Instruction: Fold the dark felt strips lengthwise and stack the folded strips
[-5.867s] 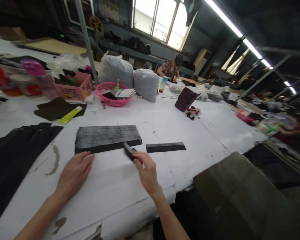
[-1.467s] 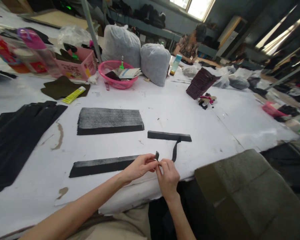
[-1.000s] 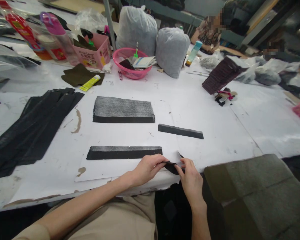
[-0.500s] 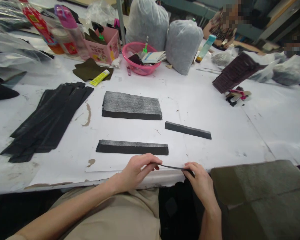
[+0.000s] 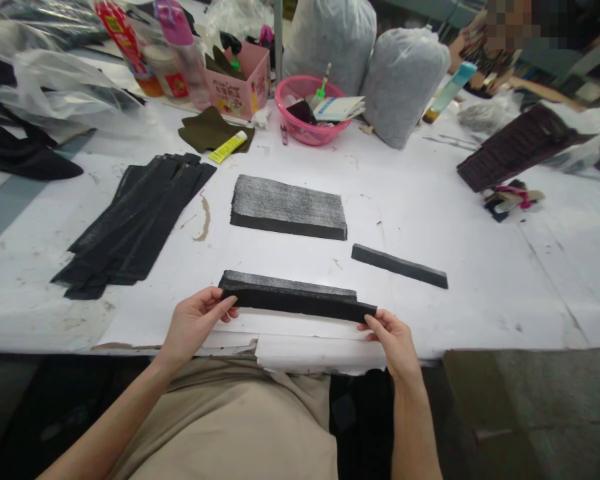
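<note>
A long black strip [image 5: 300, 303] is stretched flat between my two hands, lying over the near row of overlapped black strips [image 5: 290, 287] on the white paper. My left hand [image 5: 195, 320] pinches its left end and my right hand [image 5: 393, 337] pinches its right end. Farther out lie a wider block of overlapped black strips with grey-white tops [image 5: 289, 207] and a narrow stack of black strips [image 5: 399, 265].
A fan of long black fabric pieces [image 5: 135, 223] lies at the left. A pink basin [image 5: 307, 130], a pink box [image 5: 240, 83], a yellow tube [image 5: 227, 147], grey sacks [image 5: 403, 83] and a dark maroon stack [image 5: 520, 143] stand farther back. A person sits beyond the table.
The folded strip has been pulled out to full length between my hands and laid over the near row. My head has tipped down and the view has shifted.
</note>
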A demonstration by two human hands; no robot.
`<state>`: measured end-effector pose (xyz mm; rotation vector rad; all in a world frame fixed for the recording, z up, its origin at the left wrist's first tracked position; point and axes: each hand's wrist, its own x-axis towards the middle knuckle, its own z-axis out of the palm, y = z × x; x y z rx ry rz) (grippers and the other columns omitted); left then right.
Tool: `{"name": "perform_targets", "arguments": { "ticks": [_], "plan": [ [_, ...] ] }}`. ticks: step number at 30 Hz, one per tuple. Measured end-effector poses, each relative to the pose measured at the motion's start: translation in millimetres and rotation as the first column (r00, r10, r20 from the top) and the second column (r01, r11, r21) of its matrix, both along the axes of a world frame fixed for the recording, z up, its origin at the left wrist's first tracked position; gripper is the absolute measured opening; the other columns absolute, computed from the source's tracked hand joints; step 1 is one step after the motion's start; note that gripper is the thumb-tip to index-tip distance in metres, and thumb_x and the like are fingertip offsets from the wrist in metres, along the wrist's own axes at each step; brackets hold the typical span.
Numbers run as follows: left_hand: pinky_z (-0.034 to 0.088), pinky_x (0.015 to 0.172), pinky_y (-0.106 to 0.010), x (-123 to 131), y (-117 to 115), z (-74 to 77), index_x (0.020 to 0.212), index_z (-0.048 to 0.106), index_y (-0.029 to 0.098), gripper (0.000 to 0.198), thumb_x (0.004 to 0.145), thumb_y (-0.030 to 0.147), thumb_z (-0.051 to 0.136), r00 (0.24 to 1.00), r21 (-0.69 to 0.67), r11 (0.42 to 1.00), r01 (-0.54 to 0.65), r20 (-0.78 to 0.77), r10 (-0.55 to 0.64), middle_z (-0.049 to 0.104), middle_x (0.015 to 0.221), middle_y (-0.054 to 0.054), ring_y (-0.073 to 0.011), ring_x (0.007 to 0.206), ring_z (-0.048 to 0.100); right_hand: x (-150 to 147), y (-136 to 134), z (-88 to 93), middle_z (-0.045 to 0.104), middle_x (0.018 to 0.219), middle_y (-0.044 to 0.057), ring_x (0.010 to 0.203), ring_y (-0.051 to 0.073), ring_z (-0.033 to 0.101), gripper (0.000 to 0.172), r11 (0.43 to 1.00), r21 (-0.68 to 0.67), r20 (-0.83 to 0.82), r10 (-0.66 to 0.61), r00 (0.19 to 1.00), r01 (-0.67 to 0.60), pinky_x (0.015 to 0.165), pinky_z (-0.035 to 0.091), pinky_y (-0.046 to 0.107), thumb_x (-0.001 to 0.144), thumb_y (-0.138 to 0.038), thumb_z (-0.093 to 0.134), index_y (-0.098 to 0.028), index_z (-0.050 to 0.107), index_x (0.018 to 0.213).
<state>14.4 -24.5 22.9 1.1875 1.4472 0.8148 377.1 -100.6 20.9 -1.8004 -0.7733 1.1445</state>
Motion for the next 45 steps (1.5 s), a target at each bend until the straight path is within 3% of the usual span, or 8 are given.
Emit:
{"name": "perform_targets", "arguments": {
  "ticks": [6, 13, 21, 28, 45],
  "plan": [
    [0.044, 0.057, -0.020, -11.7, 15.4, 1.2, 0.080, 0.059, 0.016, 0.032, 0.083, 0.047, 0.062, 0.999, 0.022, 0.999, 0.035, -0.031, -0.035, 0.064, 0.064, -0.001, -0.0103, 0.056, 0.054, -14.9, 24.1, -14.2, 0.067, 0.064, 0.003, 0.054, 0.014, 0.062, 0.043, 1.000, 0.028, 0.007, 0.000, 1.000, 0.000, 0.044, 0.043, 0.019, 0.070, -0.057, 0.073, -0.017, 0.058, 0.076],
    [0.027, 0.039, -0.016, -15.9, 23.1, -12.3, 0.076, 0.054, 0.017, 0.033, 0.073, 0.045, 0.071, 0.991, -0.047, 0.993, -0.105, 0.073, 0.109, 0.045, 0.050, 0.007, -0.0056, 0.040, 0.038, -16.6, 30.5, -18.5, 0.055, 0.051, -0.004, 0.039, 0.010, 0.051, 0.043, 0.999, -0.005, 0.131, 0.043, 0.990, -0.043, 0.037, 0.034, 0.019, 0.073, -0.058, 0.070, -0.019, 0.053, 0.065],
    [0.027, 0.038, -0.017, -14.8, 26.8, -8.3, 0.073, 0.056, 0.017, 0.036, 0.071, 0.050, 0.069, 0.998, -0.051, 0.997, -0.059, -0.015, 0.058, 0.045, 0.046, 0.006, -0.0068, 0.039, 0.038, -14.3, 27.5, -19.7, 0.058, 0.054, -0.001, 0.040, 0.011, 0.049, 0.047, 0.995, -0.040, 0.161, 0.101, 0.982, -0.096, 0.036, 0.034, 0.020, 0.071, -0.064, 0.068, -0.019, 0.054, 0.068],
    [0.023, 0.035, -0.016, -16.2, 28.7, -18.6, 0.071, 0.057, 0.017, 0.036, 0.067, 0.048, 0.073, 0.995, -0.080, 0.992, -0.102, -0.019, 0.101, 0.043, 0.046, 0.007, -0.0052, 0.035, 0.035, -12.9, 24.6, -23.4, 0.053, 0.049, -0.005, 0.039, 0.009, 0.045, 0.043, 0.991, -0.055, 0.242, 0.133, 0.961, -0.123, 0.038, 0.033, 0.020, 0.076, -0.060, 0.065, -0.019, 0.055, 0.070],
    [0.026, 0.037, -0.016, -19.1, 29.6, -20.1, 0.073, 0.061, 0.017, 0.032, 0.073, 0.048, 0.068, 0.987, -0.039, 0.999, -0.037, -0.161, 0.030, 0.047, 0.045, 0.006, -0.0070, 0.036, 0.040, -11.4, 22.6, -27.3, 0.054, 0.049, -0.005, 0.040, 0.009, 0.046, 0.040, 0.985, -0.085, 0.336, 0.170, 0.926, -0.150, 0.040, 0.034, 0.019, 0.081, -0.058, 0.061, -0.020, 0.054, 0.071]
  ]
}}
